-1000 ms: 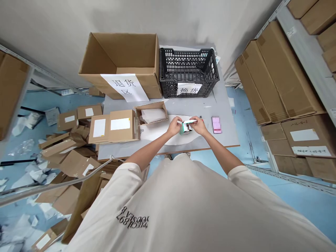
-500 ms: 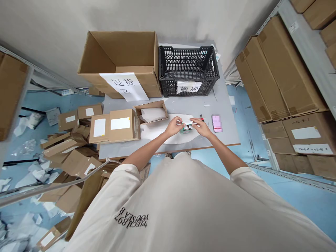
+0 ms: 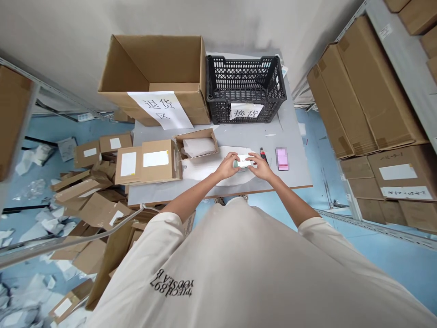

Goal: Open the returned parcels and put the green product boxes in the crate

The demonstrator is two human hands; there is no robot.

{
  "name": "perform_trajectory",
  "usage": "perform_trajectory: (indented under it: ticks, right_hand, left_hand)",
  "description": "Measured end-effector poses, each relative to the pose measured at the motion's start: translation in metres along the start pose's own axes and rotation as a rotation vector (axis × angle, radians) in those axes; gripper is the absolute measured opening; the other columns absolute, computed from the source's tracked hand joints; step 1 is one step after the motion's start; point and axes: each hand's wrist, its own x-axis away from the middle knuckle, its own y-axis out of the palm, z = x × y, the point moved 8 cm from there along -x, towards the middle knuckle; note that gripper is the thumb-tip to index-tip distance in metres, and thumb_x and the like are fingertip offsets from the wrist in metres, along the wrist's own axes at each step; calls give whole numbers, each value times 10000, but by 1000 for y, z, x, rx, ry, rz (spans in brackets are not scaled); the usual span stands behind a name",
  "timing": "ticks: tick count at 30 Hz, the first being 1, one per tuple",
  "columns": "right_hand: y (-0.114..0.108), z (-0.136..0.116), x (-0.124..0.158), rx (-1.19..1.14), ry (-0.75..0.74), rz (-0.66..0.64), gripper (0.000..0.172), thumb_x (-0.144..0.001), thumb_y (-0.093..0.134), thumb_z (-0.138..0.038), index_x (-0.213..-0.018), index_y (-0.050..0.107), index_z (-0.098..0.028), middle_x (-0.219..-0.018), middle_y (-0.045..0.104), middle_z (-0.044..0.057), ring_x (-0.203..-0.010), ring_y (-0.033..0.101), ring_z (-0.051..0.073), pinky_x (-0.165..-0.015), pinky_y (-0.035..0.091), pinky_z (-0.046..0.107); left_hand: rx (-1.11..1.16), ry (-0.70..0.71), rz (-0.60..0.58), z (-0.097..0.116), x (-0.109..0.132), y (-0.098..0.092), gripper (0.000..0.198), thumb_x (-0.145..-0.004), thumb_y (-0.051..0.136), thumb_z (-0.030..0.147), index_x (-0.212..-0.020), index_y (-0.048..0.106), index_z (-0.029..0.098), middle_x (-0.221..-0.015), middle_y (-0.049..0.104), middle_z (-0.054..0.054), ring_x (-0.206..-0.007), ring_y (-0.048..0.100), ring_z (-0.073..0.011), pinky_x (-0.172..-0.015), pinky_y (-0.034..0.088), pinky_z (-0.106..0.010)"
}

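Observation:
A small white and green box (image 3: 243,161) is held between my two hands above a white sheet (image 3: 225,175) on the grey table. My left hand (image 3: 227,166) grips its left side, fingers curled round the end. On the right side my right hand (image 3: 261,167) grips it in the same way. The white top of the box shows between my fingers; its lower part is partly hidden. Just beyond my right hand lies a red and black cutter (image 3: 263,155). Farther right is a pink-screened phone (image 3: 282,159).
Behind stand a large open carton (image 3: 136,107) and a black plastic crate (image 3: 246,98), both with paper signs. An opened small carton (image 3: 196,142) and closed cartons (image 3: 145,161) sit left. Shelved boxes (image 3: 372,91) rise at right; discarded cartons (image 3: 99,209) litter the floor.
The box's top was raised and its dark inside showed; now the white top lies flat across it. Both hands have closed in on the box's sides.

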Motion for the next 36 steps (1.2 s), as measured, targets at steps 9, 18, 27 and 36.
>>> perform_trajectory:
  ticks: [9,18,27,36]
  right_hand:
    - [8,-9,5,241,-71,-99,362,-981,719,-316,-1339,731,-260,-1814,512,169,-1501,658,414,-1116,643,620]
    - [28,-17,-5,473,-136,-152,385,-940,801,-201,-1296,660,-247,-1890,424,169,-1674,454,477,-1270,496,733]
    - [25,-33,-10,580,-114,-174,259,-925,800,-209,-1162,711,-261,-1527,711,169,-1379,636,438,-1062,615,576]
    - [-82,-118,-35,504,-233,202,321,-911,879,-418,-1129,684,-286,-1361,743,136,-1268,671,408,-1118,586,572]
  left_hand:
    - [-60,41,-27,-2,4,1,327,-879,810,183,-1150,646,262,-1595,566,-133,-1481,635,-338,-1279,526,-514]
    - [-52,55,-41,-4,4,2,397,-835,826,166,-1175,656,281,-1612,585,-118,-1445,689,-346,-1312,536,-578]
    - [-64,183,-167,8,20,-2,401,-919,762,170,-1307,707,253,-1740,524,-153,-1604,596,-357,-1361,495,-537]
    - [-30,231,83,13,4,-91,388,-1063,614,225,-1446,676,237,-1661,592,-148,-1589,576,-328,-1373,447,-490]
